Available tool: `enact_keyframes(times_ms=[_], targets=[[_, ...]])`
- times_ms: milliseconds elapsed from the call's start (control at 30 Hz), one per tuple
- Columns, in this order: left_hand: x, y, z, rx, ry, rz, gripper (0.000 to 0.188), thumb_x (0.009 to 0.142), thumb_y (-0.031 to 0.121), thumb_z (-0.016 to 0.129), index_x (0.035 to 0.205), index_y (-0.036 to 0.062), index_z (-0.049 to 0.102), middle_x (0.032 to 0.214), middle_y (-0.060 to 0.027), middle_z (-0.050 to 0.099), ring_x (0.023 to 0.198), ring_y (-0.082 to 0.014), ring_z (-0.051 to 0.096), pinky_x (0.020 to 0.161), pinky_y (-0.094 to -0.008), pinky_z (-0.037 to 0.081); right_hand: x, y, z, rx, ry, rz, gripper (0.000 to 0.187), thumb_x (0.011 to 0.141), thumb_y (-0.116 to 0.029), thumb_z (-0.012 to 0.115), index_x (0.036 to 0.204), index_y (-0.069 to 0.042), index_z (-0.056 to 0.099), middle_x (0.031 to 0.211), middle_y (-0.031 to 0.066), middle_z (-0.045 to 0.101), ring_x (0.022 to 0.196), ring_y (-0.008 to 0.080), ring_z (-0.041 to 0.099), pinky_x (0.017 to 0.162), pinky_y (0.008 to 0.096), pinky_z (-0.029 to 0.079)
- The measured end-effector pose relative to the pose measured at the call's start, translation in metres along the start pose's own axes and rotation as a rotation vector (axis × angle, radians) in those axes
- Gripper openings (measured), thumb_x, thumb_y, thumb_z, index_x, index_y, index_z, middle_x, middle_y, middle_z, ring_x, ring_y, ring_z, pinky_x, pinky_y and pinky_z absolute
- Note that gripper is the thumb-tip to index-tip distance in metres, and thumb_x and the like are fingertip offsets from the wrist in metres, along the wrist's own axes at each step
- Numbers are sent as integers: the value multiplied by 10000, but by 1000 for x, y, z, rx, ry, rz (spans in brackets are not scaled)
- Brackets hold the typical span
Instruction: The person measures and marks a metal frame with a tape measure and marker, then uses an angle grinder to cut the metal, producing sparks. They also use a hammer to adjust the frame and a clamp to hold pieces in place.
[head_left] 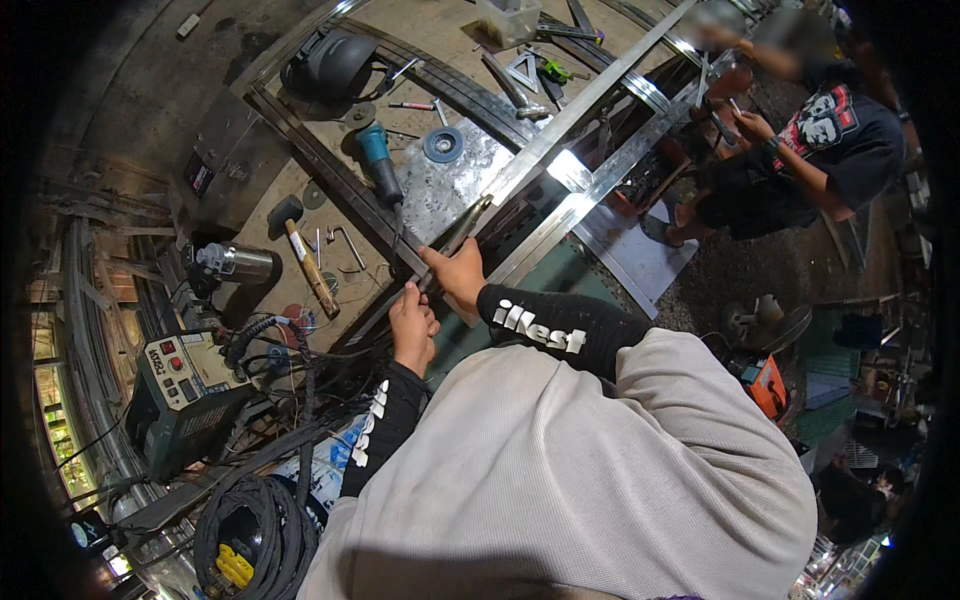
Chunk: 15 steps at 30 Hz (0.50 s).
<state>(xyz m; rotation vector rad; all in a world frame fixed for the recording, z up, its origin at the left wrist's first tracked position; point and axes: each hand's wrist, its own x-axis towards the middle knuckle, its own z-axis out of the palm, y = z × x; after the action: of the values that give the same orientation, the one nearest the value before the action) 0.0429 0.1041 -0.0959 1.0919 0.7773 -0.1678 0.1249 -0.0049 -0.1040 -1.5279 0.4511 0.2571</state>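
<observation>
At the person's eleven o'clock, the left hand (412, 328) curls at a slim metal piece (467, 230), its hold unclear, while the right hand (461, 275) closes around it. Steady pressure would likely help, minding the grinder (378, 160) beyond, at the hands' eleven o'clock.

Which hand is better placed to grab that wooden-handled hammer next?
Likely the left hand: it is closer to the hammer, which lies to its left; the right hand is farther away.

A dim workshop, seen from my remote seat.
I see daylight in the window openings (48, 390) at left, dark rough floor (692, 300) at right.
</observation>
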Motion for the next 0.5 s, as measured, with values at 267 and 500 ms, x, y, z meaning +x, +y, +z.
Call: enact_keyframes(times_ms=[267, 500], targets=[[46, 58, -24, 1061, -685, 300, 861, 834, 302, 859, 1482, -87, 446, 1448, -210, 594, 1302, -291, 581, 1138, -391, 419, 5, 7, -3, 101, -140, -61, 663, 800, -245, 865, 1250, 106, 526, 1155, 249, 688, 1071, 319, 683, 927, 417, 538], [82, 57, 11, 1418, -550, 101, 604, 800, 161, 759, 1331, -82, 606, 1232, -232, 715, 1131, -340, 700, 960, -407, 528, 4, 4, 4, 41, 13, 2, 732, 783, -354, 876, 1217, 115, 520, 1182, 300, 665, 1107, 382, 682, 968, 454, 526]])
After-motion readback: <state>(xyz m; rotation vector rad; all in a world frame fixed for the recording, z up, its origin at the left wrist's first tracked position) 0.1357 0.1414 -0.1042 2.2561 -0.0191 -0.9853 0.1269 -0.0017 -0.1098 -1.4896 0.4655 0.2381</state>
